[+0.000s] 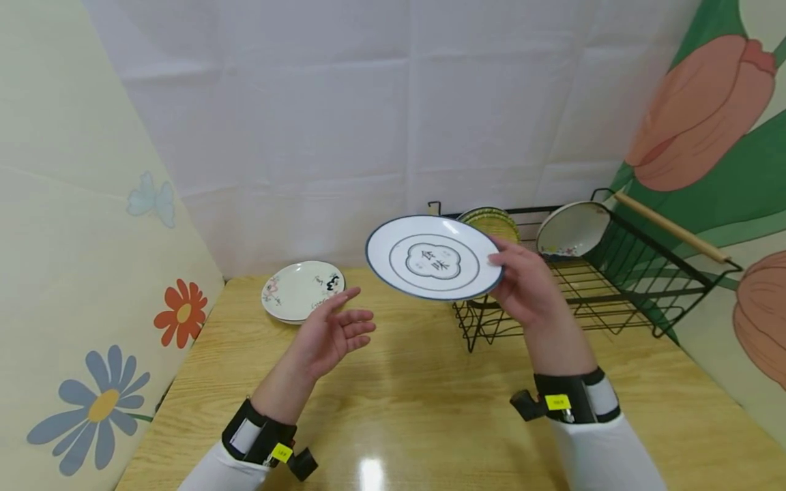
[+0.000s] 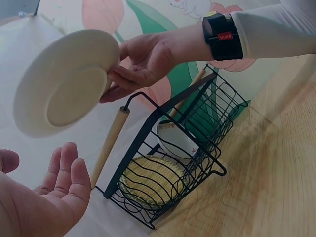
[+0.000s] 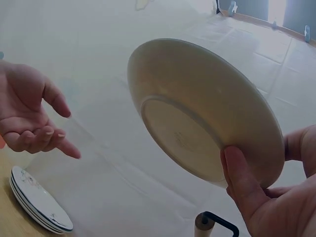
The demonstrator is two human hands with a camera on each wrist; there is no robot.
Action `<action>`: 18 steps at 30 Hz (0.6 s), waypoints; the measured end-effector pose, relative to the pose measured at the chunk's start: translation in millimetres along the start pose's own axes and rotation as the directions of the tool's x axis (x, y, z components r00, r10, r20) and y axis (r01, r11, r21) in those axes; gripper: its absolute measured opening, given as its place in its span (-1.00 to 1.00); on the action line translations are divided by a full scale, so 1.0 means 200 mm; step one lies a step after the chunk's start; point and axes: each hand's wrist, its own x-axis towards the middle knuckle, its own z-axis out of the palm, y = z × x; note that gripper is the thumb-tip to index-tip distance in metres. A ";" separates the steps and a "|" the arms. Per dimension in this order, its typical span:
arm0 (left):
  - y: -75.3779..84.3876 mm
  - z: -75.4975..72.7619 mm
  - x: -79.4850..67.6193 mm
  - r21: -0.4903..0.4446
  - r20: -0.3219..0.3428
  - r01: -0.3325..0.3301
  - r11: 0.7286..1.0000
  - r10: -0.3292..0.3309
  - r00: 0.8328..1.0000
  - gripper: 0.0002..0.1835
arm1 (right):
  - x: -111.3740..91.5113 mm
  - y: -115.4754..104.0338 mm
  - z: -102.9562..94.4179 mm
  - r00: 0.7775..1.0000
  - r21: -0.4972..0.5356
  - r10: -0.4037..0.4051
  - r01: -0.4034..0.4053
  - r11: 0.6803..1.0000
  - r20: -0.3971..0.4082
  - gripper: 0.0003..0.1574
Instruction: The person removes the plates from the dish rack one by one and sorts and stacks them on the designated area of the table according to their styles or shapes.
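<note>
In the head view a white plate [image 1: 402,273] with a blue rim and a printed flower-shaped emblem hangs above the table, tilted. My right hand [image 1: 525,283] grips its right edge, thumb on the upper face and fingers beneath. The plate's plain underside [image 3: 197,103] with its foot ring shows in the right wrist view. To the left, my left hand [image 1: 334,334] is held palm up with relaxed fingers and holds nothing, apart from the plate. Just beyond it lies a small stack of white plates [image 1: 297,290] with floral prints.
A black wire dish rack [image 1: 589,297] with wooden handles stands at the right. Green-rimmed yellow plates [image 2: 150,182] and a white bowl [image 1: 574,230] stand in it. A white cloth [image 1: 344,123] hangs behind the wooden table [image 1: 393,389]; flower-patterned panels [image 1: 74,239] flank it.
</note>
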 end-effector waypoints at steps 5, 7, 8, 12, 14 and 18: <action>0.00 0.02 -0.02 0.003 0.033 -0.024 1.000 0.024 0.999 -0.57 | -0.02 0.03 0.03 0.999 -0.006 -0.016 0.016 1.000 0.044 -0.15; 0.01 0.03 -0.03 0.006 0.045 -0.034 0.999 0.034 0.998 -0.58 | -0.03 0.03 0.04 0.998 -0.023 -0.017 0.019 1.000 0.061 -0.16; 0.01 0.03 -0.03 0.009 0.048 -0.040 0.999 0.039 0.998 -0.58 | -0.03 0.03 0.05 0.998 -0.027 -0.013 0.015 1.000 0.064 -0.16; 0.02 0.06 -0.06 0.019 0.057 -0.081 0.997 0.080 0.995 -0.58 | -0.05 0.05 0.09 0.998 -0.057 0.002 0.001 0.998 0.059 -0.16; 0.03 0.08 -0.08 0.017 0.061 -0.104 0.994 0.103 0.993 -0.60 | -0.06 0.06 0.12 0.999 -0.068 0.010 -0.007 0.998 0.049 -0.16; 0.05 0.11 -0.10 0.012 0.088 -0.148 0.989 0.146 0.985 -0.70 | -0.06 0.10 0.16 0.999 -0.102 0.024 -0.020 0.995 0.036 -0.18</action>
